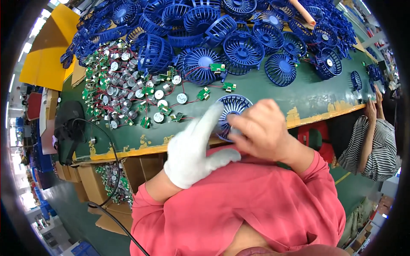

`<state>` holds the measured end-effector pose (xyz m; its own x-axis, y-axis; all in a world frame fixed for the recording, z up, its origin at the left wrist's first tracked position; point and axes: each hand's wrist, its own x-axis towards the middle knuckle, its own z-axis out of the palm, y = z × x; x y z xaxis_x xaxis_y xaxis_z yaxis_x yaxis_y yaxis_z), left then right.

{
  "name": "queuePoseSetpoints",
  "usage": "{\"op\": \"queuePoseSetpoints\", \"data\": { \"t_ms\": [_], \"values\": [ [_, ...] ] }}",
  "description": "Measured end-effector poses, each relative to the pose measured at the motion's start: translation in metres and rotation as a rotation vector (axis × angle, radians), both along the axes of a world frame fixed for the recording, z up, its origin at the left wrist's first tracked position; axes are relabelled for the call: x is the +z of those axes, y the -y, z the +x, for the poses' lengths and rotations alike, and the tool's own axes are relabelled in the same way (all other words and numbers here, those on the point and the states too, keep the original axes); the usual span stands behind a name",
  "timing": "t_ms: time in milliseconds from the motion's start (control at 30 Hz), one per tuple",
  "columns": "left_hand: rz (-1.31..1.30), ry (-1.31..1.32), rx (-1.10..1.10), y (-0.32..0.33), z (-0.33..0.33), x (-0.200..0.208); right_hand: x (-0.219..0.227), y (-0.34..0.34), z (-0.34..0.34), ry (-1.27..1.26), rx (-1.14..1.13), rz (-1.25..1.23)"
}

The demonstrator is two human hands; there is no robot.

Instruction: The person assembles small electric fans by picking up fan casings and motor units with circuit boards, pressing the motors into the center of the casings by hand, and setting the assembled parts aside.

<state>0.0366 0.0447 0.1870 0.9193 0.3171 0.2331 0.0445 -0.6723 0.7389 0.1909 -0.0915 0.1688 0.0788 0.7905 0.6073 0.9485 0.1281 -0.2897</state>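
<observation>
A round blue fan cage (234, 102) is at the table's near edge, between my hands. My left hand (192, 149), in a white glove, has its fingers stretched along the cage's left rim. Its thumb sticks out to the right, below the cage and apart from it. Over the cage's lower right part is my bare right hand (262, 130), its fingers curled inward and pressed together. Motion smears those fingertips, and whatever they pinch is hidden. Small green circuit boards (203, 93) wired to round silver motors (182, 98) lie just beyond my left hand.
Blue fan cages (200, 64) are heaped along the far side. A large pile of wired motors (113, 91) covers the table's left. A black bag (70, 128) and cable sit at the left end. On the right, a person in a striped top (378, 149) reaches to the table.
</observation>
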Motion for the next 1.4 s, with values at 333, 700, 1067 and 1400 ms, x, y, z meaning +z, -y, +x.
{"op": "queuePoseSetpoints", "data": {
  "t_ms": [333, 700, 1067, 1400],
  "values": [
    [0.486, -0.014, 0.029, -0.006, 0.001, -0.025, 0.01, -0.01, 0.019, 0.161, 0.078, -0.402],
    [0.454, -0.022, -0.011, -0.01, -0.002, -0.025, 0.009, -0.03, 0.028, 0.267, 0.28, -0.438],
    [0.467, 0.047, 0.149, -0.056, -0.001, -0.01, -0.005, 0.001, 0.032, 0.043, 0.055, -0.137],
    [0.665, -0.306, -0.032, -0.093, 0.03, -0.028, -0.04, 0.029, 0.116, 0.027, -0.558, -0.242]
  ]
}}
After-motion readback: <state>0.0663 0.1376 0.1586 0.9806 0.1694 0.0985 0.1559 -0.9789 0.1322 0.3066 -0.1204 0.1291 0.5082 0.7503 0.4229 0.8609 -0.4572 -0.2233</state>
